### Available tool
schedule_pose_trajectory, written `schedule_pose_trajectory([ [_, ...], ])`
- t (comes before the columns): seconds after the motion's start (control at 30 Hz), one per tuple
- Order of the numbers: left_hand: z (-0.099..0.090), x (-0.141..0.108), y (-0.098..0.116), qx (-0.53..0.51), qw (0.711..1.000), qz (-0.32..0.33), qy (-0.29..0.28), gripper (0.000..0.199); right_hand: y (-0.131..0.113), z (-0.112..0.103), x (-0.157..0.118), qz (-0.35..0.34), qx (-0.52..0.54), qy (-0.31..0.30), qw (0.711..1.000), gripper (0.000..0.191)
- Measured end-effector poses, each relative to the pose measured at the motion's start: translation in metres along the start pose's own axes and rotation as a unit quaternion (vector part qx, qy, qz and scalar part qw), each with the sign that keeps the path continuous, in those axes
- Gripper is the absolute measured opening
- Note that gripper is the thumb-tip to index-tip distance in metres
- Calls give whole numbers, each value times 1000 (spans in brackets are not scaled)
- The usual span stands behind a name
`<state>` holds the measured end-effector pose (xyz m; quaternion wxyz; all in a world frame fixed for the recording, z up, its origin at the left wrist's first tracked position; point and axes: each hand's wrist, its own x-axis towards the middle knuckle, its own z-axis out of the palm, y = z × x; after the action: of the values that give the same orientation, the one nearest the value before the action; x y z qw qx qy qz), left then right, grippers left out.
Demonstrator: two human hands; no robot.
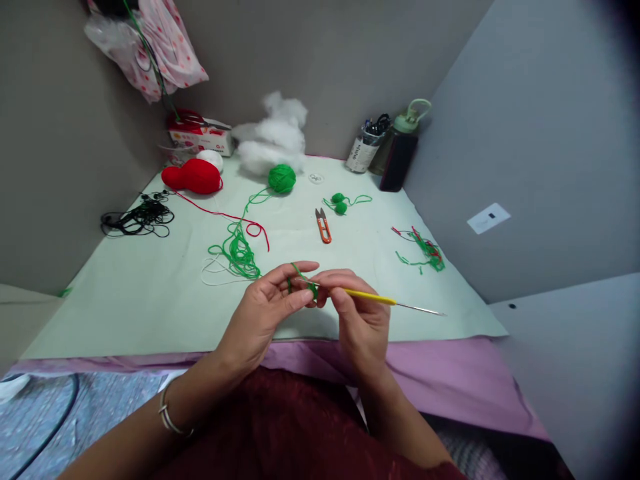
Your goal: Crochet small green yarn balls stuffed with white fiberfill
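Above the table's front edge, my left hand (265,307) pinches a small piece of green crochet work (313,291), with green yarn passing over its raised index finger. My right hand (363,313) is closed around the yellow handle of a crochet hook (373,295). One metal end points left into the crochet work; the other sticks out to the right. Part of the crochet piece is hidden behind my fingers. A loose tangle of green yarn (239,253) lies beyond my left hand, with a strand running up to a green yarn ball (283,179).
Orange thread snips (323,227) lie mid-table, near two small green pieces (340,203). Red yarn (193,177), black cord (140,217) and white stuffing (275,137) sit left and back. Yarn scraps (430,253) lie right; a bottle (400,147) stands at the back right.
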<state>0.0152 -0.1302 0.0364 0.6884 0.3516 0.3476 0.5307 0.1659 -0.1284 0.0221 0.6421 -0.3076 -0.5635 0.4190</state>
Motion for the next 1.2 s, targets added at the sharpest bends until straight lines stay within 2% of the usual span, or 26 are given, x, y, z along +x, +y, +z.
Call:
schedule_pose_trajectory([
  [0.2, -2, 0, 3, 2, 1000, -11, 18, 34, 5, -3, 0, 48, 41, 19, 998, 16],
  [0.33, -2, 1, 5, 11, 999, -5, 30, 32, 5, -4, 0, 45, 43, 18, 998, 17],
  [0.63, -9, 0, -2, 97, 994, 42, 34, 33, -4, -5, -5, -43, -69, -7, 997, 22],
  [0.83, -6, -1, 4, 161, 983, 71, 58, 28, -6, -5, -6, -123, -166, -39, 978, 24],
  [1.03, -5, -1, 2, 253, 955, 134, 79, 24, -8, -4, -6, -195, -267, -79, 940, 23],
  [1.2, -11, -3, 1, 355, 903, 231, 66, 26, -8, -4, -7, -237, -328, -109, 908, 29],
])
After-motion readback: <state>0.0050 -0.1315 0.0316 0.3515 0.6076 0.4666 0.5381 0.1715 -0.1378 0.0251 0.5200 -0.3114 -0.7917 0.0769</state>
